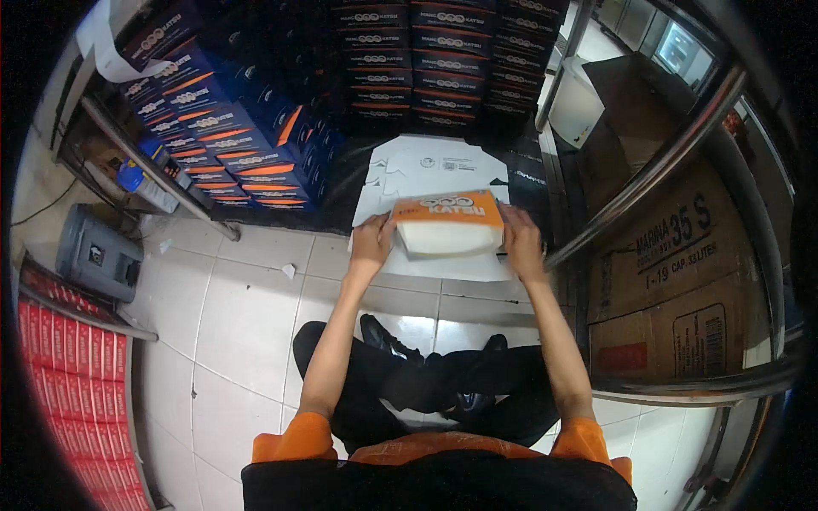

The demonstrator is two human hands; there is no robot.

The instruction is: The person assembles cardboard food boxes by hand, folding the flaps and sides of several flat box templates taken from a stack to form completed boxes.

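Note:
An orange-and-white cardboard food box (450,237) is between my two hands, slightly blurred, with its orange printed panel up and a pale side facing me. My left hand (372,244) grips its left end. At the opposite end my right hand (521,242) closes around the edge, its fingers partly hidden. Under the box lie flat white die-cut cardboard sheets (400,162), printed with small dark marks. These sheets rest on a low black-covered surface (336,200) and reach over its near edge.
Stacks of dark blue-and-orange boxes (256,162) rise at the left and back. Red packs (81,366) fill a rack at lower left, near a grey bin (98,251). Metal rails (656,162) and a large brown carton (673,281) stand at right. White floor tiles (230,315) surround my crossed legs.

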